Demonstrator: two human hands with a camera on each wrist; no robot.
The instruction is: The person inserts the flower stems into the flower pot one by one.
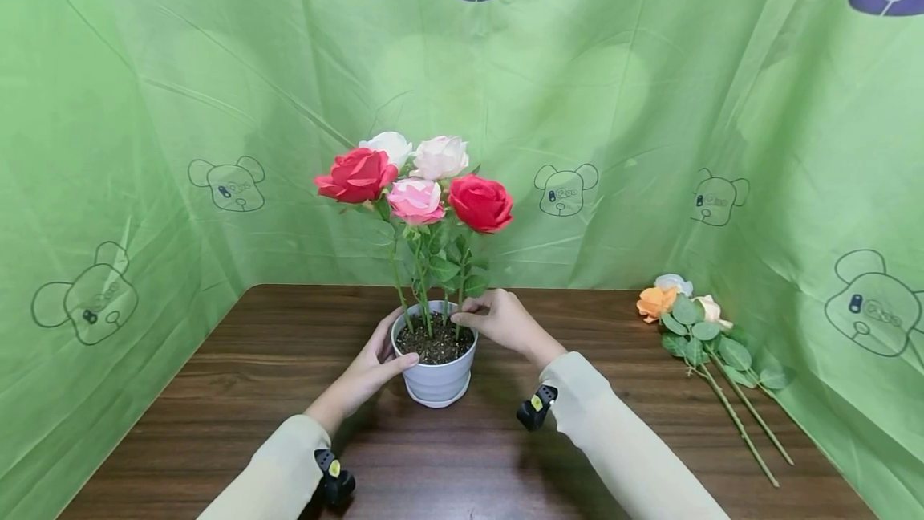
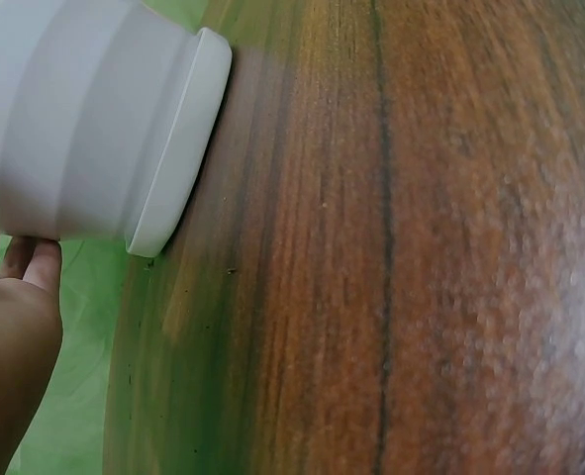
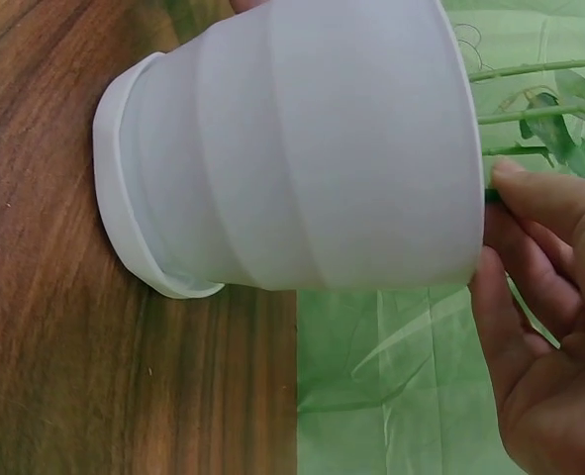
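Note:
A white flower pot (image 1: 438, 383) of dark soil (image 1: 436, 346) stands upright on its saucer (image 1: 437, 403). My left hand (image 1: 366, 370) holds its left side, thumb at the front rim and fingers around the wall; in the left wrist view, fingertips (image 2: 41, 265) rest against the pot. At the right rim my right hand (image 1: 508, 326) pinches a green rose stem (image 3: 493, 195) low down, just above the soil. Rising from the pot are a left red rose (image 1: 357, 175), a right red rose (image 1: 481, 203), a pink rose (image 1: 416, 201), a pale pink rose (image 1: 440, 157) and a white rose (image 1: 387, 148).
On the right of the brown wooden table (image 1: 238, 375) lie loose roses, among them an orange rose (image 1: 655, 303), their stems (image 1: 743, 428) pointing toward the front. A green printed cloth (image 1: 621, 103) encloses the table at the back and both sides.

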